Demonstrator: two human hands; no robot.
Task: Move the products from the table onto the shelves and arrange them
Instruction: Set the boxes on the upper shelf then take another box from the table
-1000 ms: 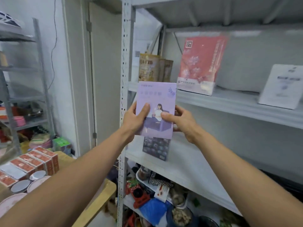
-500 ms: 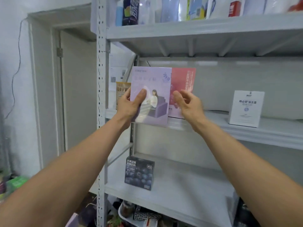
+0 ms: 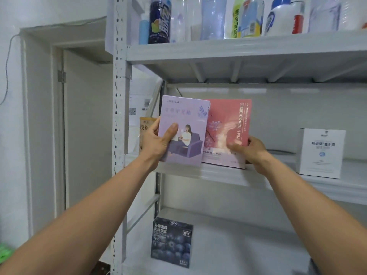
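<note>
- left grip (image 3: 156,141) pinching purple box (image 3: 183,132) at its left edge: thumb flat on the front, fingers wrapped behind
- purple box upright at the front of the middle shelf (image 3: 288,184), left end; bottom edge level with the shelf lip, can't tell if it's seated
- purple box overlaps the left edge of the pink box (image 3: 228,128), in front of it
- right grip (image 3: 250,151) holds the pink box at its lower right corner, thumb on the front (blurred), fingers round the right edge
- pink box stands upright on the middle shelf
- tan pouch (image 3: 144,126) just behind the left grip, mostly hidden
- white box (image 3: 321,153) on the same shelf, well right of the pink box
- dark blueberry box (image 3: 171,242) on the lower shelf (image 3: 248,245), left end
- bottles (image 3: 159,20) in a row on the top shelf (image 3: 238,49)
</note>
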